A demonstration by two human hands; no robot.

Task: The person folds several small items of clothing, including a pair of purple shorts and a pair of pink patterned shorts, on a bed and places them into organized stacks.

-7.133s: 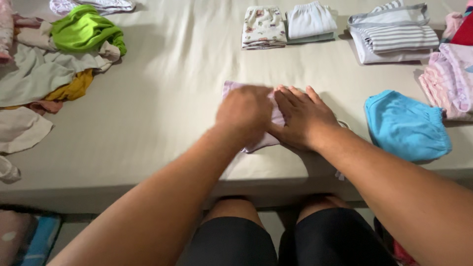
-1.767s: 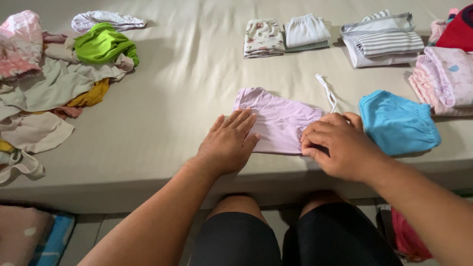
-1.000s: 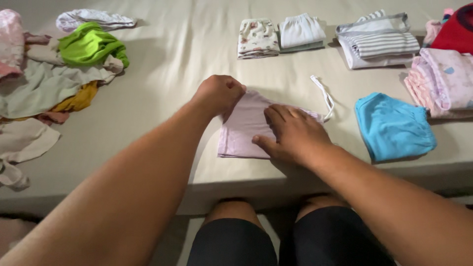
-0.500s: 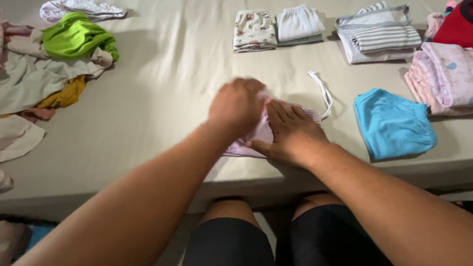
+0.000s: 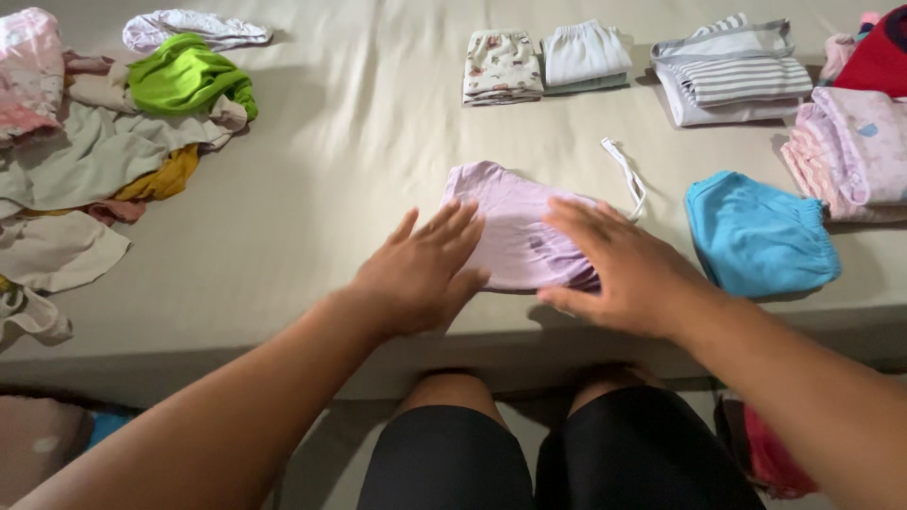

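Lilac garment [image 5: 515, 231], turquoise shorts [image 5: 761, 236], lime-green top [image 5: 184, 76]

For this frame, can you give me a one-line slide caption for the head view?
Left hand and right hand lie flat on a folded lilac garment at the bed's edge.

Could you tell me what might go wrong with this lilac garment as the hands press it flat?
The lilac garment lies close to the bed's front edge, so a push from the left hand or right hand might slide it off. The white cord trails loose beside it and could snag a finger. The blue garment sits close by, so a wide sweep might rumple it.
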